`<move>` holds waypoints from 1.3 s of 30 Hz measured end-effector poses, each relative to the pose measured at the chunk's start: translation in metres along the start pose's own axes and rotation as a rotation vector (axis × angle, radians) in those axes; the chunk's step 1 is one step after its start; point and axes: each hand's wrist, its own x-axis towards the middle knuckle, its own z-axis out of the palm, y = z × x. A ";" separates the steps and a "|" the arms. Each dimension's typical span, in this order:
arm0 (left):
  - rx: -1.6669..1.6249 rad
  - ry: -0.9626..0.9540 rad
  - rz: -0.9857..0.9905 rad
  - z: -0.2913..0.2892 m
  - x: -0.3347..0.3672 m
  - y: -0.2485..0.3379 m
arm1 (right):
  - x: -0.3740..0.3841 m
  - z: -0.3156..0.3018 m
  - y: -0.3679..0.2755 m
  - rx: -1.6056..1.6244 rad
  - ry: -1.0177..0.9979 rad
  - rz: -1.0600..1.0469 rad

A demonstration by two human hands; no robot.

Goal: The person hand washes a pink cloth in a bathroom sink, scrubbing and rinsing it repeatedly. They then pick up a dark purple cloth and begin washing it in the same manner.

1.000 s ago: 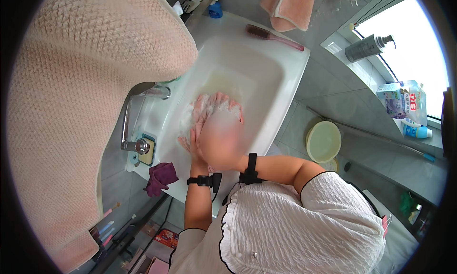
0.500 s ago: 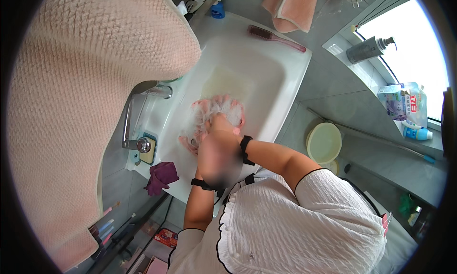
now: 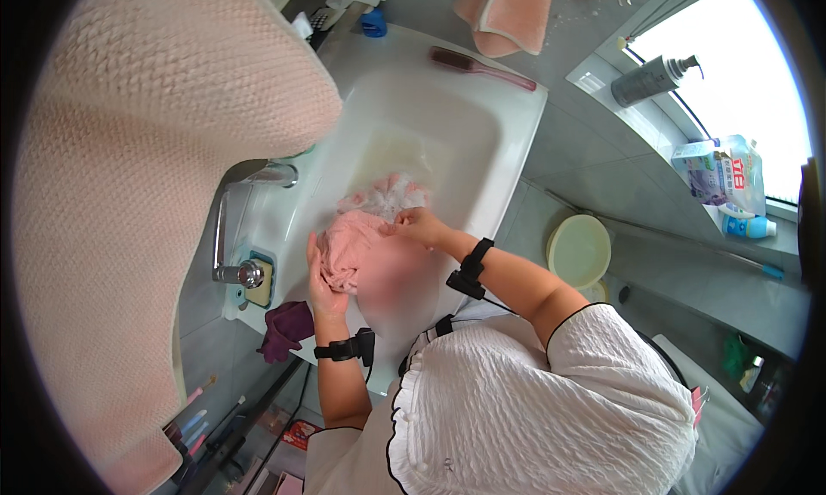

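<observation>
A wet pink cloth (image 3: 353, 244), bunched up, is held over the near part of the white basin (image 3: 430, 99). My left hand (image 3: 325, 287) cups its left side, fingers and thumb around the folds. At its right edge my right hand (image 3: 419, 228) pinches the fabric, fingers curled in. Just beyond the cloth lie white suds (image 3: 391, 194) with more pink fabric among them. Blur covers the area between my hands, so the cloth's near side cannot be made out.
A chrome faucet (image 3: 271, 175) and a soap dish (image 3: 260, 284) flank the basin on the left, near a purple cloth (image 3: 286, 330). A pink hairbrush (image 3: 482, 68) rests on the far rim. A large pale towel (image 3: 129, 194) hangs at left; a pale tub (image 3: 579, 252) stands right.
My hands were together in the suds with fabric; now they are apart, nearer me. The pink cloth is up out of the foam and spread between them.
</observation>
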 end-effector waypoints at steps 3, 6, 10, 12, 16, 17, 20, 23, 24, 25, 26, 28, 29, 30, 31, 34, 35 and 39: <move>-0.027 0.094 -0.188 -0.036 0.002 -0.037 | -0.021 0.024 0.016 0.884 -0.150 -0.207; 0.115 0.167 -0.324 -0.033 0.011 -0.048 | -0.033 0.092 -0.014 -0.268 -0.053 -0.412; 0.133 -0.026 -0.187 -0.054 0.037 -0.062 | -0.056 0.092 -0.069 -0.465 0.281 -0.470; 0.103 -0.027 -0.236 -0.040 0.039 -0.083 | -0.017 0.069 -0.051 -0.310 0.394 -0.144; 0.099 0.088 -0.357 -0.011 0.032 -0.071 | -0.029 0.096 -0.031 -0.519 0.578 -0.376; 0.115 0.066 -0.362 -0.011 0.034 -0.070 | -0.048 0.095 -0.042 -0.366 0.408 -0.328; 0.158 0.027 -0.374 -0.013 0.037 -0.075 | -0.035 0.068 -0.041 -0.361 0.304 -0.169; 0.175 0.018 -0.375 -0.011 0.038 -0.077 | -0.029 0.056 -0.042 -0.601 0.405 -0.226; 0.174 0.001 -0.378 -0.010 0.039 -0.077 | -0.034 0.063 -0.043 -0.590 0.514 -0.220; 0.173 -0.023 -0.378 -0.010 0.042 -0.074 | -0.040 0.073 -0.047 -0.541 0.530 -0.241; 0.175 -0.047 -0.372 -0.009 0.042 -0.071 | -0.048 0.077 -0.055 -0.477 0.469 -0.268; 0.141 -0.162 -0.345 -0.011 0.040 -0.056 | -0.047 0.073 -0.053 -0.451 0.370 -0.295; 0.139 -0.245 -0.357 -0.003 0.044 -0.051 | -0.027 0.058 -0.035 -0.550 0.362 -0.329; 0.289 0.060 -0.425 0.028 0.036 -0.038 | 0.002 0.042 -0.005 -0.700 0.338 -0.379; 0.234 0.011 -0.357 0.033 0.030 -0.029 | 0.027 0.036 0.011 -0.790 0.304 -0.420; 0.112 0.065 -0.113 0.016 0.024 -0.015 | -0.009 -0.024 -0.036 -0.415 0.430 -0.115; 0.082 0.093 -0.048 0.008 0.031 -0.017 | -0.006 -0.018 -0.036 -0.270 0.307 -0.041; -0.392 -0.283 -0.353 -0.159 0.057 -0.079 | -0.048 0.072 -0.046 -0.666 0.355 -0.454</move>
